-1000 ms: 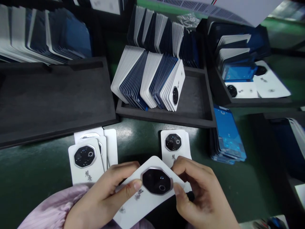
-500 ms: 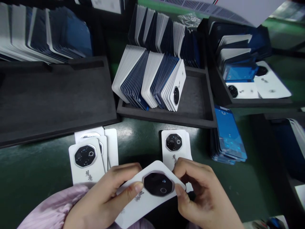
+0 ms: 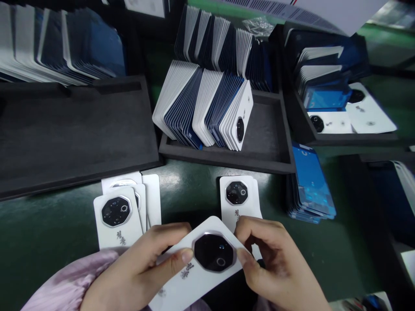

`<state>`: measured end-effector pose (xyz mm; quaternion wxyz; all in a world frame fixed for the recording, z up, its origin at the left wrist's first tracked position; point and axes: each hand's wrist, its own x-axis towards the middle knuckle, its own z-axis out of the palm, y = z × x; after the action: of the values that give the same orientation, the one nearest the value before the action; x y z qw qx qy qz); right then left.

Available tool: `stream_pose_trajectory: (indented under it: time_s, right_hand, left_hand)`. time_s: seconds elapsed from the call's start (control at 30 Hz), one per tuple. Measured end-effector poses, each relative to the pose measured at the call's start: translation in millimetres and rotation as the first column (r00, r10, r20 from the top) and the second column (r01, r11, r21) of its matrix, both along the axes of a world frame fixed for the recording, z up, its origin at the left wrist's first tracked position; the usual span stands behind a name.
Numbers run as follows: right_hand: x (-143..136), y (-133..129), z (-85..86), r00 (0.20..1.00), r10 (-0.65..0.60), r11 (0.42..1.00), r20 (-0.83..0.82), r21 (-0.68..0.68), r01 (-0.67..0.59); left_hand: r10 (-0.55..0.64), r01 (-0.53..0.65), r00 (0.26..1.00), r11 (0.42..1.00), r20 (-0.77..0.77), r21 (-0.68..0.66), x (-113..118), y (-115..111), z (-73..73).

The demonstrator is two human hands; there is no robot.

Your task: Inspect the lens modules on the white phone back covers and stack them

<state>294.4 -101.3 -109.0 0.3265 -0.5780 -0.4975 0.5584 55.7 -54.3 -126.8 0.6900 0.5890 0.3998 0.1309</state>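
Left hand (image 3: pixel 139 265) and right hand (image 3: pixel 274 263) – fingers pinched on white phone cover (image 3: pixel 202 280), held angled in front of middle tray (image 3: pixel 270 129). Nearer tray: white pile (image 3: pixel 108 233) front-left, smaller white pile (image 3: pixel 251 205) in front, blue pile (image 3: pixel 313 181) by right corner. In tray – leaning row of covers (image 3: pixel 202 112).

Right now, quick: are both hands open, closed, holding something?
Left hand: closed, holding the white phone back panel.
Right hand: closed, pinching the same panel near a corner.
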Motion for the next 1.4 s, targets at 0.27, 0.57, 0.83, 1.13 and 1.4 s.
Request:
stream_pose_trajectory:
  time_s: [0.27, 0.57, 0.83, 1.13, 1.4]
  right_hand:
    - [-2.3, -2.9, 1.0, 0.999, 0.015, 1.0, 0.04, -0.007, -0.015]
    - [-1.9, -9.8, 2.1, 0.993, 0.023, 0.996, 0.118, 0.087, -0.033]
    - [-7.6, -15.6, 3.6, 0.996, -0.038, 0.99, 0.084, 0.139, 0.026]
    - [-15.4, -14.8, 7.7, 0.992, -0.123, 0.974, -0.022, 0.189, 0.125]
    - [-5.4, -7.9, -0.1, 0.997, -0.037, 0.986, 0.067, 0.165, 0.025]
  left_hand:
    - [0.066, -0.066, 0.998, 0.996, 0.003, -0.055, -3.8, -7.5, -5.1]
    - [0.233, -0.233, 0.971, 0.846, -0.061, -0.479, 7.6, -4.3, 7.1]
    - [0.262, -0.17, 0.964, 0.747, 0.05, -0.643, 11.8, 3.2, 11.8]
    - [0.157, -0.008, 0.973, 0.752, 0.167, -0.659, 1.8, 0.9, -4.3]
    - [0.274, -0.289, 0.957, 0.897, -0.094, -0.335, 10.7, -9.5, 8.5]
